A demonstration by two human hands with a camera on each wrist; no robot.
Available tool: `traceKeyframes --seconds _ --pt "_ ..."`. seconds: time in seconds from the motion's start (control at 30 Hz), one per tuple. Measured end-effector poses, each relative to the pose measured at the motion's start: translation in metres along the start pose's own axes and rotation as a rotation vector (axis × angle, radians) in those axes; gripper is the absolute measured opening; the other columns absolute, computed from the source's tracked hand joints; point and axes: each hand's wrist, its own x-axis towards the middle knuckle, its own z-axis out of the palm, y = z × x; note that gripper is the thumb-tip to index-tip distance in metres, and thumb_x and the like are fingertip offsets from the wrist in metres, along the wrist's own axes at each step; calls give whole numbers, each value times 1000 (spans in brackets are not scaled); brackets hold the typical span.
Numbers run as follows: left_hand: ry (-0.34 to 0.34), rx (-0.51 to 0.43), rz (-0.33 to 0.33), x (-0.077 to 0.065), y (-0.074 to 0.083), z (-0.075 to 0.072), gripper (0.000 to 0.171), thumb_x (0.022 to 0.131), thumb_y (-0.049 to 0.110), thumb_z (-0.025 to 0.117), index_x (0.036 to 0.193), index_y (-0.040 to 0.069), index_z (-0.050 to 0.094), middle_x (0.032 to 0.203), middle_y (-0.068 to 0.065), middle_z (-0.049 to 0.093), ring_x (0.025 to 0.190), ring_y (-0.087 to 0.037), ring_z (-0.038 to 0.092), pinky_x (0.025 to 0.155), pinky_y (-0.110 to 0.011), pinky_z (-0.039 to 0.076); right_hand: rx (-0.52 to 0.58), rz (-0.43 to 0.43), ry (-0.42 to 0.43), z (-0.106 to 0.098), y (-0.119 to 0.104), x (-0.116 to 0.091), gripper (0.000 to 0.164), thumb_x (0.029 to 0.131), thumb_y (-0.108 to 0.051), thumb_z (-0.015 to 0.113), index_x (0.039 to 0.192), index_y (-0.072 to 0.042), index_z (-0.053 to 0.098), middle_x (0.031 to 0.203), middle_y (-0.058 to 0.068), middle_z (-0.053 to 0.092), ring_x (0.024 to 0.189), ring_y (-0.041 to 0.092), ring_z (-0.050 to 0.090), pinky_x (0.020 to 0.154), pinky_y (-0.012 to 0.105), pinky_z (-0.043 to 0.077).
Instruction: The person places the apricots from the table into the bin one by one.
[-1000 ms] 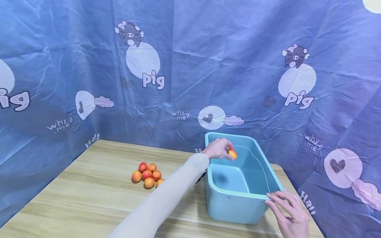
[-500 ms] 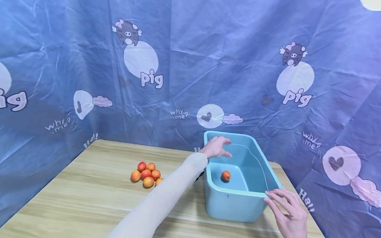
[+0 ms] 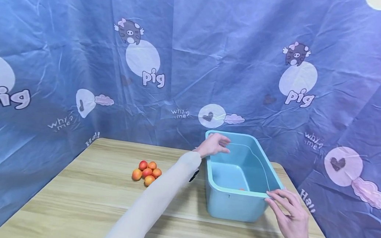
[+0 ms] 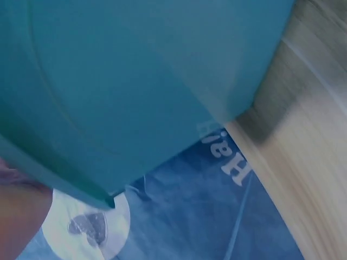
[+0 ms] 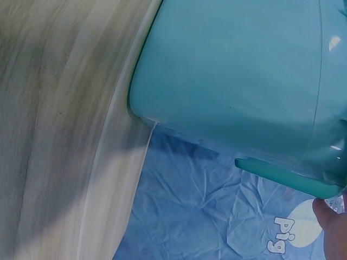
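Above the left rim of a light blue plastic tub [image 3: 232,207], my left hand [image 3: 213,145] hangs with loose fingers and holds nothing. One apricot [image 3: 241,189] lies inside the tub, mostly hidden behind the near wall. At the tub's near right corner, my right hand [image 3: 290,216] pinches the rim, fingers on top and thumb below. That thumb [image 5: 325,214] shows against the rim in the right wrist view. Several orange-red apricots [image 3: 147,172] sit grouped on the table left of the tub, some partly covered by my left sleeve [image 3: 158,198].
The wooden table [image 3: 82,196] carries the tub near its right side. A blue cloth [image 3: 186,78] with pig prints hangs behind and at both sides. A dark band [image 3: 194,175] shows at my left wrist.
My left hand has let go of an apricot over the tub and moved slightly left. The apricot dropped in and rolled toward the near wall. My right hand stayed on the rim.
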Motion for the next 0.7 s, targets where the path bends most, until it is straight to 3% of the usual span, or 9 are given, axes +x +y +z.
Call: traceKeyframes --seconds 0.13,0.4,0.7 --pt "44 -31 31 -9 -6 -8 44 85 20 78 126 7 66 125 -7 69 109 -16 67 91 -20 52 9 -1 5 2 1 0 36 85 -31 75 85 4 76 88 14 70 104 5 59 109 23 40" --pt "124 -9 65 -25 -11 -20 44 84 25 78 125 10 67 121 -2 71 105 -11 68 91 -18 52 6 5 2 1 2 -2 37 86 -32 75 85 5 75 89 14 69 105 4 59 110 23 40" --pt "193 -167 28 -45 -27 -33 45 83 23 80 124 10 68 119 -7 71 106 -19 69 92 -24 53 4 3 -14 0 1 -1 39 86 -34 73 85 4 75 89 12 69 106 4 59 110 22 39"
